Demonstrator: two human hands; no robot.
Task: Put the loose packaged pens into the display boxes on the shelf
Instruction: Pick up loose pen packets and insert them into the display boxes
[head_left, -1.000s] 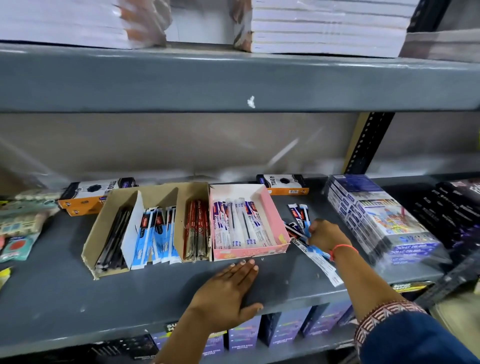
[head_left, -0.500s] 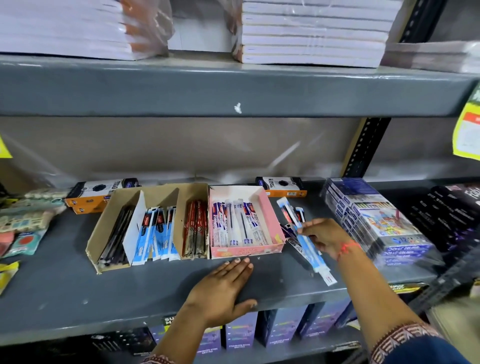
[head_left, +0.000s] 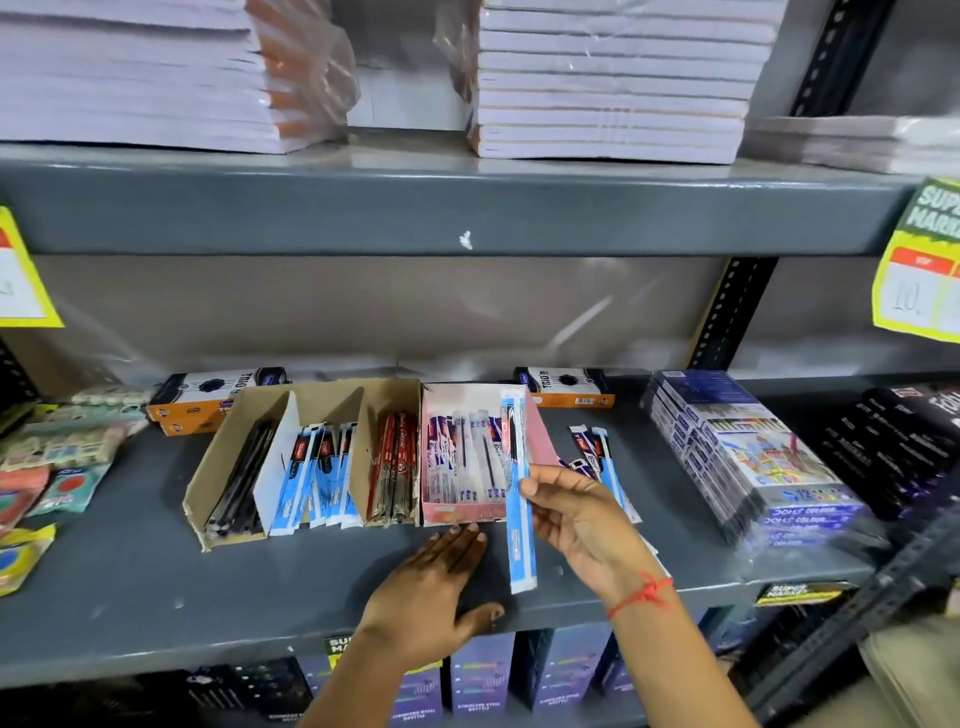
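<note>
A person's right hand (head_left: 582, 512) holds one blue packaged pen (head_left: 517, 493), fingers clamped on its middle, long axis near upright over the pink display box (head_left: 537, 441); mid-transfer, it likely needs lowering in, while the left hand (head_left: 431, 592) rests flat, fingers spread, on the shelf (head_left: 130, 587).

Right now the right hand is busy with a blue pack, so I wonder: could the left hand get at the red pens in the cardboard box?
Probably yes. The left hand lies flat and empty just before the boxes; the red pens sit in an open-topped cardboard box, nothing between.
</note>
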